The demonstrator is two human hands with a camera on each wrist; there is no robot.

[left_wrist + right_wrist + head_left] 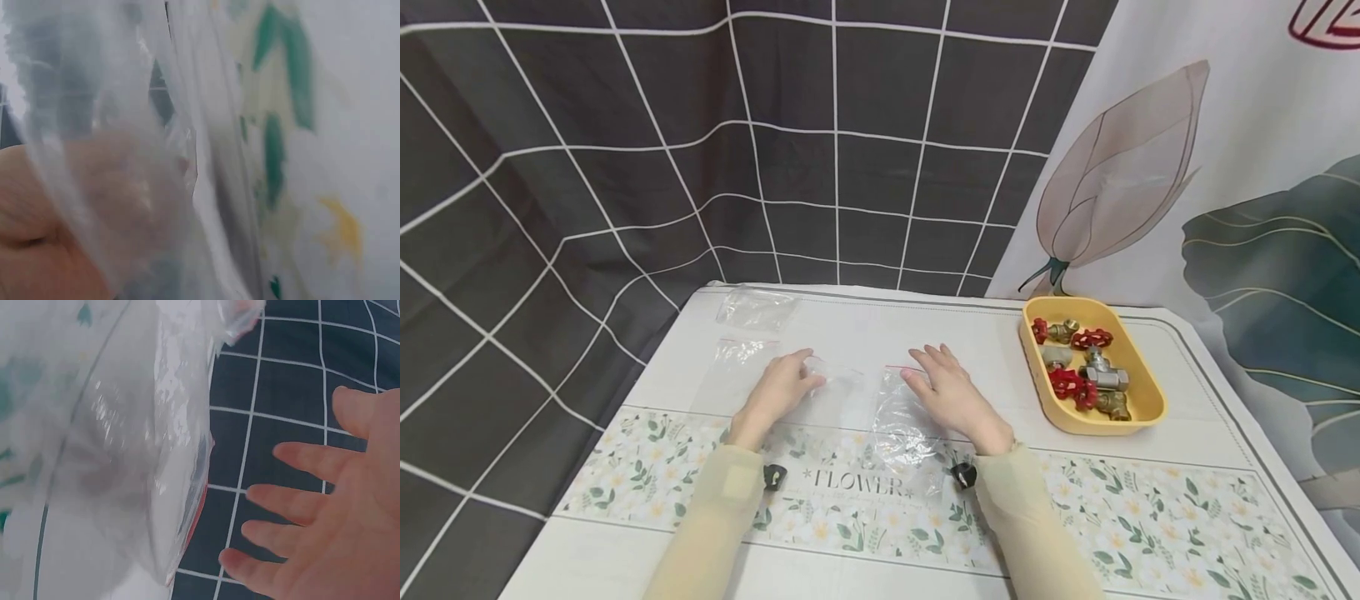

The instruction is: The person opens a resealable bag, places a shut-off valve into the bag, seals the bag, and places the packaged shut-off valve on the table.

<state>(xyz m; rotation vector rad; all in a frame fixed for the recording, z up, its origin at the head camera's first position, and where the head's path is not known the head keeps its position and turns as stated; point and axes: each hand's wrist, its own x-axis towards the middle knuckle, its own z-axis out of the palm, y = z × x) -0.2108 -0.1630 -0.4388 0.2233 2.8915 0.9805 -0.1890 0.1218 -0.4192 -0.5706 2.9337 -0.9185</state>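
Note:
My left hand [775,390] is over the white table, thumb apart from its fingers, beside the top edge of a clear plastic bag [838,404]. In the left wrist view, clear plastic [81,81] covers part of that hand. My right hand [957,396] hovers with its fingers spread, its thumb overlapping the red-lined top of another clear zip bag [908,437]. The right wrist view shows those straight fingers [284,503] with nothing between them, apart from the crinkled plastic bag [178,425].
Two more clear bags, one zip bag [737,358] and one farther back [758,310], lie on the left. At the right, a yellow tray [1138,425] holds several brass and steel valves [1103,375] with red handles. A dark gridded curtain [880,158] hangs behind.

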